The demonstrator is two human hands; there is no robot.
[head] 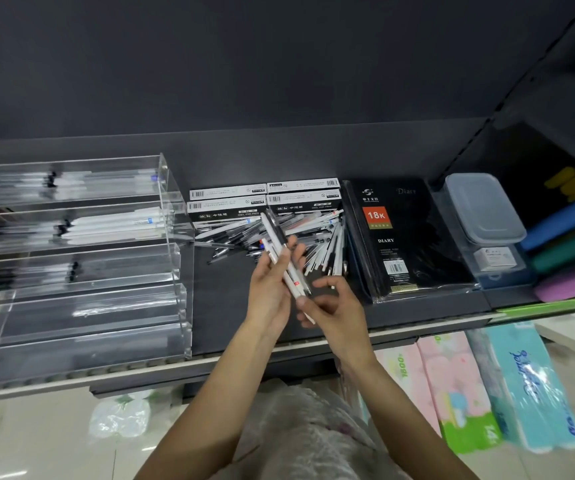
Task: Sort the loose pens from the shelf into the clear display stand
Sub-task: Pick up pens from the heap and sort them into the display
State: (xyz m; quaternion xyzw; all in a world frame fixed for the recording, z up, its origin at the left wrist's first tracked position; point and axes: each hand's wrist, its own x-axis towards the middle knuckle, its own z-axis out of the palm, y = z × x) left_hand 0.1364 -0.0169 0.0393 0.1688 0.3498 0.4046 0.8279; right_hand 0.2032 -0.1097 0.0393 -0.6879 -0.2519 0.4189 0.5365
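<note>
My left hand point(270, 289) grips a small bundle of white pens point(281, 252) that slants up and away over the dark shelf point(230, 306). My right hand point(334, 304) holds the lower ends of the same pens between thumb and fingers. Behind the hands lies a loose heap of pens point(317, 237) on the shelf. The clear display stand point(81, 258) stands at the left, tiered, with white and black pens lying in its upper three rows. Its lower rows look empty.
Boxes of gel pens point(265, 200) stand behind the heap. A black diary point(400, 237) lies to the right, then a clear lidded box point(483, 209) and coloured folders point(570, 244). Tissue packs point(469, 386) sit below the shelf edge.
</note>
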